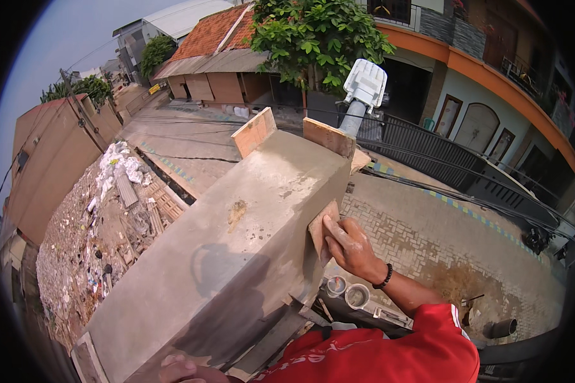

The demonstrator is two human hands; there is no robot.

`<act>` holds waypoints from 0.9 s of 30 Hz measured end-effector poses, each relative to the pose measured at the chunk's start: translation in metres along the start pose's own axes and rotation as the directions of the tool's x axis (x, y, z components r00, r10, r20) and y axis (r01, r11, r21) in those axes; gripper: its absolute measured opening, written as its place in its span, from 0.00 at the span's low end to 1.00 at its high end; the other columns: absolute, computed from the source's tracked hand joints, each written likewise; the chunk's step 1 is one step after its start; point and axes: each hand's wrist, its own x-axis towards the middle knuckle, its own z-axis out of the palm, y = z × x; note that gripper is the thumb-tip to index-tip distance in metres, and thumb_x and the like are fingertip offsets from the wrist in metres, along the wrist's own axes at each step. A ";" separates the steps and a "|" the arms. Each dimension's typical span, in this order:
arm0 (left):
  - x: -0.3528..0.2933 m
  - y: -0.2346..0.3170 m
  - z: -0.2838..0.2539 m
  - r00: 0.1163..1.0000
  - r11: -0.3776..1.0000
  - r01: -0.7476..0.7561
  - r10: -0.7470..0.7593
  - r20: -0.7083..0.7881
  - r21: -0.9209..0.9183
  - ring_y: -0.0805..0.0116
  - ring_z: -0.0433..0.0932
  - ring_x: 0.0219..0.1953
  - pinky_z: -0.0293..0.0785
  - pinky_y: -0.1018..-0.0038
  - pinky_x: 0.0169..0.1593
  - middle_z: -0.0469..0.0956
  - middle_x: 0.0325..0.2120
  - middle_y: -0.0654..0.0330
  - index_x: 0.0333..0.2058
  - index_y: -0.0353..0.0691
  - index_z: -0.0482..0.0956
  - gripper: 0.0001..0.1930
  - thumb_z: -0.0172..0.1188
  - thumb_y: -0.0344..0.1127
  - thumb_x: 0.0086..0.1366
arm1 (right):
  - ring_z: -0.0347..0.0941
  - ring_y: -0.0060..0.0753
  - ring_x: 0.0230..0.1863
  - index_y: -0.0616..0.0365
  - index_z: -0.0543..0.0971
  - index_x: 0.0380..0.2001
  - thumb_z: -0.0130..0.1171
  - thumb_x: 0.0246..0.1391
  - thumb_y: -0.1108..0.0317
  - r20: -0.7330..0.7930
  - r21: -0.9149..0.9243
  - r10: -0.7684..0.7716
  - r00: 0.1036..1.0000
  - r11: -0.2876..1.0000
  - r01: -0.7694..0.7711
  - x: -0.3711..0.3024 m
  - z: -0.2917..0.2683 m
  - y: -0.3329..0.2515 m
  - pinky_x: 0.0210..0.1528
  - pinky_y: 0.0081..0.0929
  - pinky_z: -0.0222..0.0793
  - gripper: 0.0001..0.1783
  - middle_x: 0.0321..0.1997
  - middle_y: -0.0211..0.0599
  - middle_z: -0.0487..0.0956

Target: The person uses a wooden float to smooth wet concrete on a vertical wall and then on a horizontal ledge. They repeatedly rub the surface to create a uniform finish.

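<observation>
tan slab (pixel 317 231), partly covered, gripped by right hand (pixel 354 250); left hand (pixel 186 370) cut off, grip unclear.

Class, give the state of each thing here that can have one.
Concrete beam: mostly smooth, brown patch on top
Tan pad: against beam's side
Right hand: holding tan pad
Left hand: blurred, grip unclear
Wooden boards: upright at beam's far end
Round containers: open
Arched door: closed

Nothing is readable; white lettering (pixel 318 352) on the red shirt (pixel 402 354) blurs.
</observation>
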 end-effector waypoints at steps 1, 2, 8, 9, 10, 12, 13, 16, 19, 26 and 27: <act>0.009 -0.005 0.000 0.988 0.968 -0.141 0.152 -0.036 0.209 0.45 0.77 0.47 0.70 0.52 0.54 0.79 0.45 0.42 0.51 0.31 0.77 0.23 0.52 0.48 0.71 | 0.73 0.49 0.36 0.62 0.72 0.62 0.63 0.51 0.77 0.042 0.018 -0.001 0.999 1.000 0.001 -0.006 -0.004 0.002 0.37 0.39 0.72 0.32 0.36 0.47 0.73; 0.016 -0.009 -0.001 0.987 0.895 -0.160 0.155 0.048 0.415 0.45 0.76 0.48 0.69 0.52 0.55 0.79 0.46 0.42 0.51 0.32 0.76 0.23 0.52 0.47 0.72 | 0.73 0.48 0.35 0.61 0.73 0.62 0.63 0.51 0.76 0.006 0.062 0.032 0.999 0.998 -0.033 -0.001 -0.010 -0.003 0.37 0.39 0.72 0.32 0.37 0.47 0.73; 0.012 -0.035 -0.004 0.891 0.377 -0.343 -0.160 0.425 0.860 0.44 0.75 0.52 0.66 0.49 0.59 0.80 0.49 0.43 0.52 0.36 0.73 0.19 0.51 0.44 0.73 | 0.71 0.47 0.31 0.59 0.74 0.61 0.63 0.50 0.78 -0.216 -0.034 0.077 0.973 0.996 -0.087 0.065 -0.024 -0.018 0.32 0.39 0.70 0.32 0.35 0.46 0.71; 0.007 -0.035 -0.008 0.881 0.352 -0.351 -0.189 0.434 0.867 0.45 0.76 0.51 0.66 0.50 0.57 0.80 0.47 0.44 0.52 0.36 0.73 0.18 0.51 0.44 0.73 | 0.71 0.47 0.31 0.58 0.74 0.61 0.63 0.50 0.78 -0.214 -0.038 0.081 0.973 0.995 -0.091 0.066 -0.017 -0.016 0.32 0.39 0.70 0.32 0.34 0.46 0.70; 0.004 -0.033 -0.014 0.870 0.314 -0.362 -0.223 0.439 0.878 0.47 0.76 0.49 0.67 0.51 0.56 0.80 0.46 0.45 0.51 0.36 0.73 0.17 0.50 0.44 0.74 | 0.69 0.46 0.30 0.58 0.74 0.62 0.63 0.51 0.78 -0.229 -0.015 0.066 0.971 0.997 -0.071 0.059 -0.004 -0.014 0.31 0.40 0.69 0.32 0.33 0.46 0.69; 0.004 -0.033 -0.016 0.861 0.361 -0.376 -0.203 0.466 0.853 0.48 0.76 0.48 0.67 0.53 0.53 0.81 0.44 0.46 0.50 0.36 0.74 0.17 0.50 0.43 0.74 | 0.69 0.46 0.30 0.57 0.74 0.62 0.63 0.51 0.78 -0.145 -0.009 0.087 0.986 0.996 -0.090 0.030 0.006 -0.015 0.31 0.40 0.69 0.32 0.33 0.46 0.69; 0.004 -0.032 -0.017 0.854 0.373 -0.386 -0.201 0.480 0.844 0.48 0.76 0.47 0.67 0.53 0.52 0.81 0.44 0.46 0.49 0.36 0.74 0.17 0.49 0.43 0.74 | 0.70 0.47 0.31 0.57 0.74 0.62 0.63 0.51 0.78 -0.093 0.005 0.099 0.991 0.995 -0.099 0.014 0.012 -0.014 0.31 0.40 0.69 0.32 0.33 0.46 0.69; 0.004 -0.031 -0.017 0.854 0.377 -0.383 -0.202 0.479 0.843 0.49 0.76 0.45 0.66 0.53 0.52 0.82 0.41 0.46 0.49 0.35 0.74 0.16 0.49 0.42 0.74 | 0.71 0.45 0.30 0.59 0.75 0.61 0.63 0.51 0.78 -0.050 0.065 0.150 0.987 0.987 -0.147 -0.003 0.003 -0.014 0.32 0.38 0.69 0.30 0.33 0.46 0.70; 0.003 -0.030 -0.020 0.860 0.372 -0.393 -0.175 0.480 0.841 0.50 0.76 0.42 0.67 0.55 0.51 0.82 0.39 0.46 0.48 0.33 0.75 0.16 0.48 0.42 0.75 | 0.71 0.44 0.30 0.61 0.76 0.60 0.61 0.51 0.79 -0.201 0.076 0.173 0.964 0.984 -0.160 0.030 -0.013 -0.019 0.31 0.36 0.69 0.30 0.33 0.45 0.70; -0.001 -0.035 -0.019 0.884 0.353 -0.384 -0.126 0.450 0.853 0.51 0.77 0.40 0.71 0.56 0.47 0.82 0.39 0.51 0.44 0.34 0.81 0.17 0.52 0.43 0.73 | 0.70 0.44 0.29 0.61 0.75 0.61 0.62 0.52 0.79 -0.255 0.054 0.204 0.945 0.979 -0.196 0.031 0.020 -0.030 0.29 0.36 0.69 0.30 0.31 0.44 0.69; 0.004 -0.036 -0.005 0.896 0.372 -0.340 -0.149 0.418 0.864 0.50 0.76 0.39 0.70 0.56 0.48 0.82 0.38 0.49 0.45 0.33 0.78 0.17 0.50 0.42 0.74 | 0.70 0.44 0.29 0.60 0.75 0.61 0.62 0.52 0.78 -0.223 0.052 0.211 0.952 0.978 -0.204 0.019 0.025 -0.032 0.30 0.37 0.69 0.30 0.31 0.44 0.69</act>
